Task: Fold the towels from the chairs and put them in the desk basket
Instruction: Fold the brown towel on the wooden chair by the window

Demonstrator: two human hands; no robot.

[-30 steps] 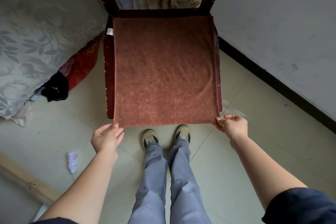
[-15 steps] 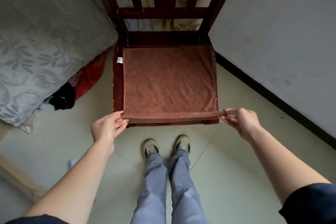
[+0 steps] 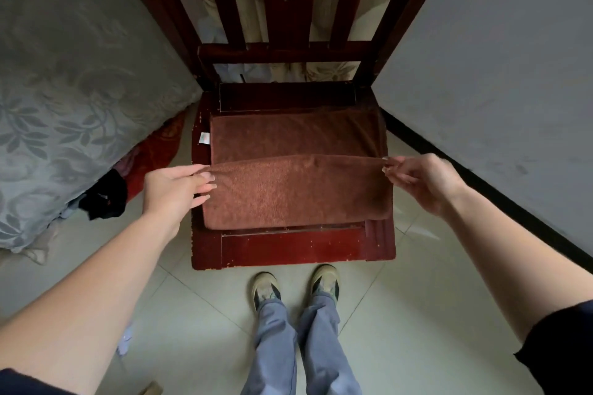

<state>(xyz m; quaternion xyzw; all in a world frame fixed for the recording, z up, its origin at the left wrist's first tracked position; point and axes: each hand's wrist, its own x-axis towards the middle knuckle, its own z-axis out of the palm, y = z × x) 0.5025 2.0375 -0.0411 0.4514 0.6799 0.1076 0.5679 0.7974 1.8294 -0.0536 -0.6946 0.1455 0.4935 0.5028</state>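
Head view: dark red wooden chair [image 3: 288,250]. Brown towel [image 3: 288,196] lies on the chair seat, its near part folded over, with the free edge lifted above mid-seat. Left hand [image 3: 173,189] pinches that edge's left corner, right hand [image 3: 420,183] pinches the right corner, fingers curled on cloth. White label [image 3: 204,139] at seat's left side.

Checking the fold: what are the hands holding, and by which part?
The brown towel: left hand pinches the lifted edge's left corner, right hand its right corner.
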